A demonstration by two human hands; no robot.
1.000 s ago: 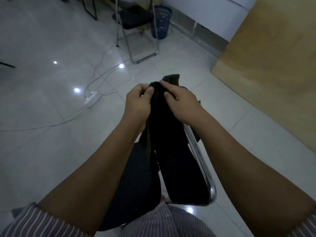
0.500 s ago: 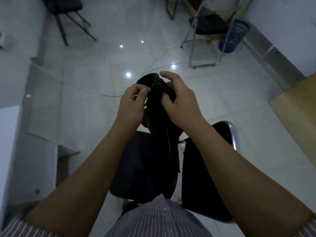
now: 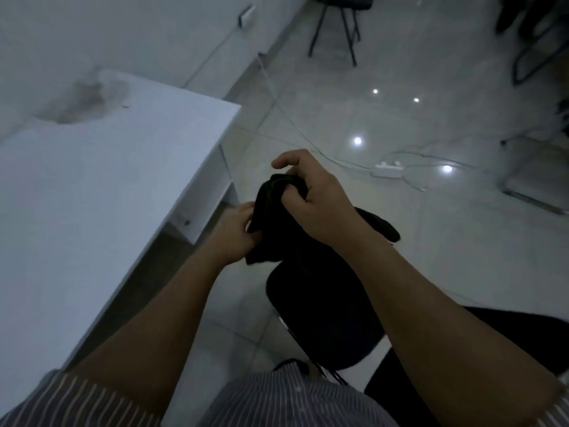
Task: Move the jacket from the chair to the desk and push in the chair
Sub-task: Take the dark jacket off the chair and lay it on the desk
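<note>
A black jacket (image 3: 274,220) is bunched up in the air in front of me, with part of it trailing down to the right. My left hand (image 3: 234,232) grips its lower left side. My right hand (image 3: 311,195) pinches its top, index finger sticking out. Below the hands is the dark padded chair (image 3: 320,318), its seat just right of the desk. The white desk (image 3: 92,186) fills the left of the view, its right edge a short way left of the jacket.
A white power strip (image 3: 388,170) and cables lie on the glossy tiled floor beyond the chair. Other dark chairs (image 3: 338,13) stand at the top and right. A wall socket (image 3: 246,14) sits on the wall behind the desk.
My view has swung left, bringing the white desk into sight. The jacket has come clear of the chair and moved with both hands toward the desk.
</note>
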